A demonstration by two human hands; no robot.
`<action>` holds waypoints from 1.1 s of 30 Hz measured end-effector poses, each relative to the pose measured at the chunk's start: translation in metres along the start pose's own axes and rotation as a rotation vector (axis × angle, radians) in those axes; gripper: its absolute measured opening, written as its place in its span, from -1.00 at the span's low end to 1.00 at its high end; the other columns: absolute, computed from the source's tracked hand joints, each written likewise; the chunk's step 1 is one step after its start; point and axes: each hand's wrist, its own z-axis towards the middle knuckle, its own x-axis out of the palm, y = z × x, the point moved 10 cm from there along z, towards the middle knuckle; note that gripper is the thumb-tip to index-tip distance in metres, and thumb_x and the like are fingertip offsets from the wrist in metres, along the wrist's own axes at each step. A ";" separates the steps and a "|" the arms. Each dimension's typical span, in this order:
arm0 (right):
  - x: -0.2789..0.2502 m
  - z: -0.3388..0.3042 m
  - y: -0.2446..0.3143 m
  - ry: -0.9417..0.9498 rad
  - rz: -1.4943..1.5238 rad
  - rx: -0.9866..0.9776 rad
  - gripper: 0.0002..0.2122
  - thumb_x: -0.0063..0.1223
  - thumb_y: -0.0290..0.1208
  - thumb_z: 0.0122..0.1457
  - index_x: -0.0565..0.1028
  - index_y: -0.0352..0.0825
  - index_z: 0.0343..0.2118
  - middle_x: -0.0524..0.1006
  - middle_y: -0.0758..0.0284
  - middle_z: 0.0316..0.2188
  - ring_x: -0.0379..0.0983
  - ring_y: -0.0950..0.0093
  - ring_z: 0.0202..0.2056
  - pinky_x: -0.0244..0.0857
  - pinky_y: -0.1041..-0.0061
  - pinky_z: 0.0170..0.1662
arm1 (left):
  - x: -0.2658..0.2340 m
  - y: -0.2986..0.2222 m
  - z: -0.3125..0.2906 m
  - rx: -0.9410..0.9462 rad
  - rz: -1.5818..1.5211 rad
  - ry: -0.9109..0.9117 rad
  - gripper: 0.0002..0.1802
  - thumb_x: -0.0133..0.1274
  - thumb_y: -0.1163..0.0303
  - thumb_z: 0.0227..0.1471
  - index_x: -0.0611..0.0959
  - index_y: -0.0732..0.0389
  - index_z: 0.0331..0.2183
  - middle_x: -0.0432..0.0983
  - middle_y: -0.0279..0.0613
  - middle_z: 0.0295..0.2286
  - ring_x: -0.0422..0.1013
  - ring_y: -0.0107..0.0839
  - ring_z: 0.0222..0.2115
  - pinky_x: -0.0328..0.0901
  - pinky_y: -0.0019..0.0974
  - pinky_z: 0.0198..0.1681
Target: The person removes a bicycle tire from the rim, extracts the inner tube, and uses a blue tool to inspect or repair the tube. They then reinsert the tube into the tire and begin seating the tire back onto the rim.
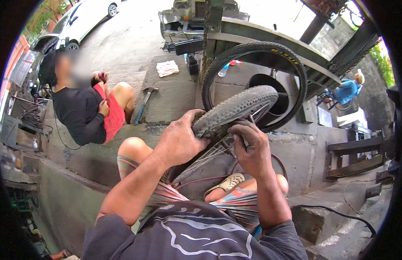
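My shirt [192, 234] lies nearest. The wheel [238, 104] is tilted between my hands, long axis running forward and rightward. My left hand [179, 141] is closed on its left side; my right hand [254, 145] is curled at its right, contents undeterminable. Beyond: concrete paving [166, 109], second tyre [205, 84], hammer [143, 107].

Grey tire [235, 103], blue hammer handle [142, 109], red shorts [112, 123]

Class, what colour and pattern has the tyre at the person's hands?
The tyre is dusty grey with a knobbly pattern, best seen in the head view.
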 end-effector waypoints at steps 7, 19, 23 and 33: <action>0.005 -0.011 0.031 -0.112 -0.319 -0.160 -0.76 0.30 -0.63 0.18 0.72 -0.39 -0.07 0.66 0.10 0.00 0.57 0.06 0.15 0.44 0.15 0.23 | -0.007 0.000 -0.009 -0.012 0.020 -0.073 -0.25 0.45 0.34 -0.05 0.64 0.28 0.20 0.69 0.24 0.05 0.62 0.14 0.09 0.45 -0.04 0.25; 0.025 0.023 0.022 0.208 -0.321 0.233 -0.69 0.22 -0.23 0.30 0.75 -0.43 -0.20 0.68 -0.13 -0.29 0.67 -0.13 -0.14 0.53 0.02 0.01 | 0.030 -0.019 -0.084 0.611 0.663 -0.448 -0.48 0.36 0.22 0.07 0.77 -0.01 0.11 0.24 0.05 0.41 0.24 0.14 0.38 0.10 0.31 0.47; 0.038 0.027 0.028 0.243 -0.395 0.273 -0.69 0.24 -0.18 0.26 0.77 -0.38 -0.24 0.69 -0.12 -0.30 0.68 -0.11 -0.15 0.53 -0.01 0.00 | 0.026 -0.010 -0.082 0.633 0.575 -0.478 -0.53 0.29 0.34 0.13 0.77 0.00 0.11 0.28 0.08 0.41 0.35 0.18 0.30 0.34 0.17 0.31; 0.043 0.029 0.023 0.139 -0.398 0.148 -0.74 0.23 -0.34 0.10 0.67 -0.51 -0.37 0.64 -0.19 -0.36 0.66 -0.17 -0.17 0.54 -0.05 -0.01 | 0.030 -0.005 -0.076 0.602 0.568 -0.448 -0.52 0.16 0.33 0.20 0.77 -0.11 0.15 0.28 0.06 0.44 0.38 0.22 0.29 0.37 0.13 0.26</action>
